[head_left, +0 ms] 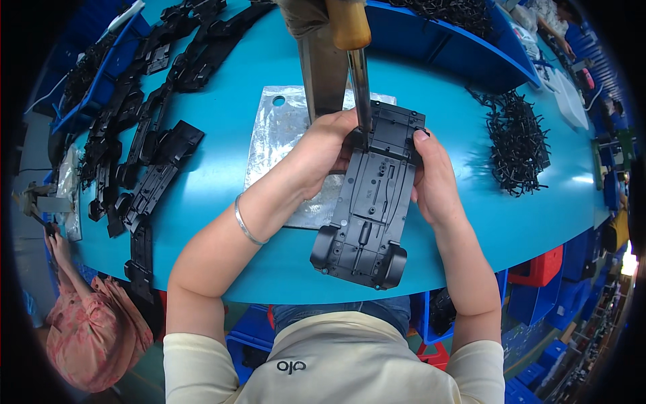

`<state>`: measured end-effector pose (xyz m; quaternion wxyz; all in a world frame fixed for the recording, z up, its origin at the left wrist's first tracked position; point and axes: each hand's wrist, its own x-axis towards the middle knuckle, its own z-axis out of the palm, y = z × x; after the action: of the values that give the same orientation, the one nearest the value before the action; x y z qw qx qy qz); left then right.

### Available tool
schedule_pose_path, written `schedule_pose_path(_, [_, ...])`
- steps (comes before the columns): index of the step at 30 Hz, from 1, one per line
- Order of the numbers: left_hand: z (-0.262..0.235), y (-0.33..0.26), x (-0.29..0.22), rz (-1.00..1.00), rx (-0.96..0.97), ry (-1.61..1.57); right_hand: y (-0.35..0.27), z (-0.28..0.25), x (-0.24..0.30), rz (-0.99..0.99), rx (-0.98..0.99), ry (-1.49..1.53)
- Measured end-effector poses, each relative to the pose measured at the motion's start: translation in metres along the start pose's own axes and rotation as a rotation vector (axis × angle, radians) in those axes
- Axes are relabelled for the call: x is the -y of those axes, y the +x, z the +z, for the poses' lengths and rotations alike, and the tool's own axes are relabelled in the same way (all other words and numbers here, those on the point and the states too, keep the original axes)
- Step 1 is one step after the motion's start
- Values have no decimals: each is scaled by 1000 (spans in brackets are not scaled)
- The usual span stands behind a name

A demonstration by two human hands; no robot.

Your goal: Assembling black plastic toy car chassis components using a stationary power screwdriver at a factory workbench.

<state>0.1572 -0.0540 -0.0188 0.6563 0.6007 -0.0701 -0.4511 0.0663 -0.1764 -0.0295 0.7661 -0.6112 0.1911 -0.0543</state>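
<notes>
A black plastic toy car chassis [379, 192], with wheel arches at its near end, is held tilted between my two hands. My left hand [319, 155] is closed on its far left edge; some of those fingers are hidden behind it. On the far right edge, my right hand [434, 175] grips it with the thumb on top. A shiny metal rod [360, 81] comes down from a yellow-brown handle [350, 27], its lower end at the chassis's left side beside my left fingers. Beneath lies a scuffed silver metal plate [269, 135] on the turquoise table [215, 151].
Several black chassis parts [165, 168] lie in rows at left. A heap of small black parts [517, 141] sits at right. Blue bins [464, 54] stand along the far edge. An upright metal post [321, 81] rises behind the rod. Another person [97, 330] is at lower left.
</notes>
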Motion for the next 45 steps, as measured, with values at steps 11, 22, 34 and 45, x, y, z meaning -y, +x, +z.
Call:
schedule_pose_path(11, [2, -3, -4, -14, -12, 10, 1, 0, -1, 1, -12, 2])
schedule_pose_path(22, [0, -3, -5, -6, 10, -3, 0, 1, -1, -15, -21, 7])
schedule_pose_path(34, [-11, 3, 2, 58, 30, 14, 3, -6, -2, 65, 65, 127])
schedule_pose_path(45, [-46, -3, -11, 21, 238, 510, -3, -7, -2, 29, 193, 267])
